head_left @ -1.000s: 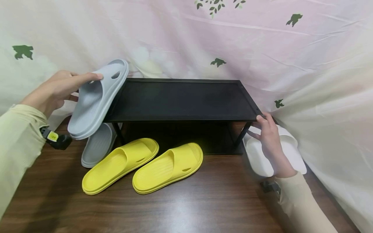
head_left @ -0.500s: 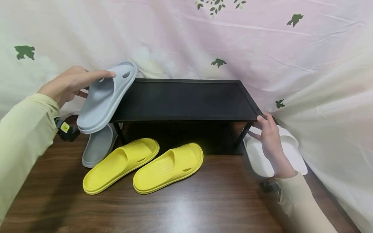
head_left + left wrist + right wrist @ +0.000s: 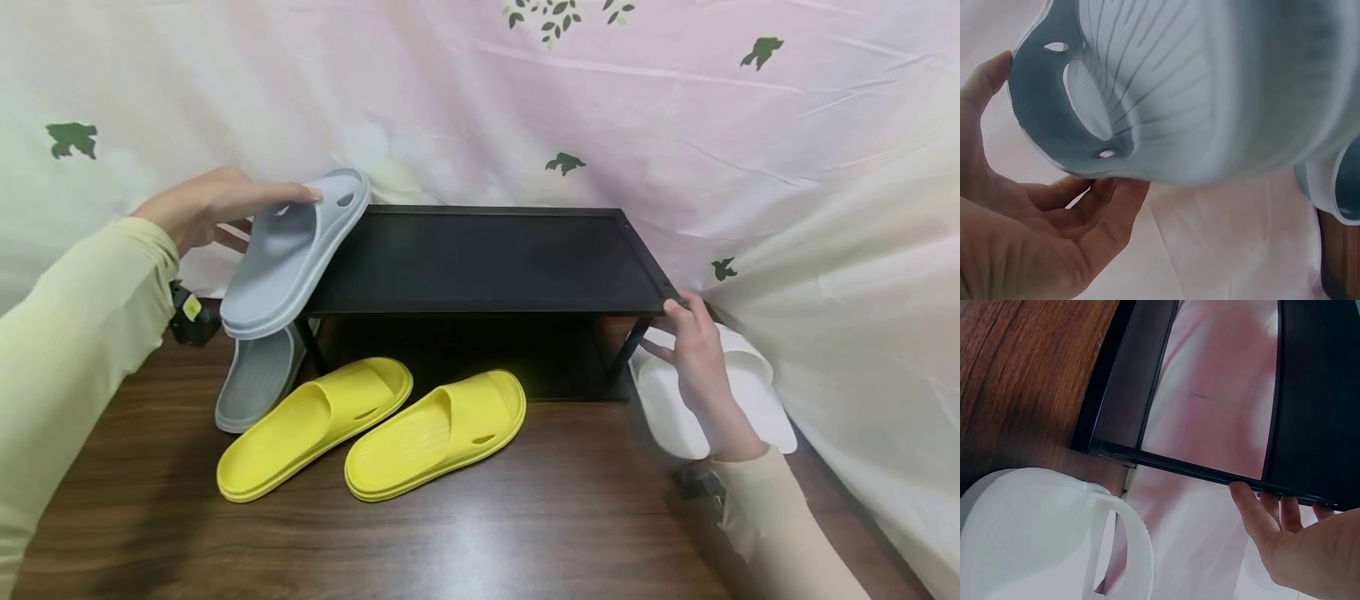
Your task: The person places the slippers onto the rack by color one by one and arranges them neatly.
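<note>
A grey-blue slipper (image 3: 281,271) hangs tilted in the air at the left end of the black shoe rack (image 3: 487,258), toe end upward. My left hand (image 3: 210,207) pinches it at the strap side, thumb on top. In the left wrist view the slipper's ribbed inside (image 3: 1160,81) fills much of the picture, above the left hand (image 3: 1066,237). My right hand (image 3: 697,358) holds the rack's front right corner. In the right wrist view, thumb and fingers of the right hand (image 3: 1300,553) lie along the rack's edge bar (image 3: 1185,469).
Another grey slipper (image 3: 255,383) lies on the wooden surface (image 3: 562,517) below the held one. Two yellow slippers, left (image 3: 300,425) and right (image 3: 442,433), lie before the rack. White footwear (image 3: 753,392) sits partly behind my right forearm. A patterned cloth (image 3: 450,100) hangs behind.
My left hand has carried the grey-blue slipper rightward and slightly down, so it now overlaps the rack's left end in view. My right hand stays at the rack's corner.
</note>
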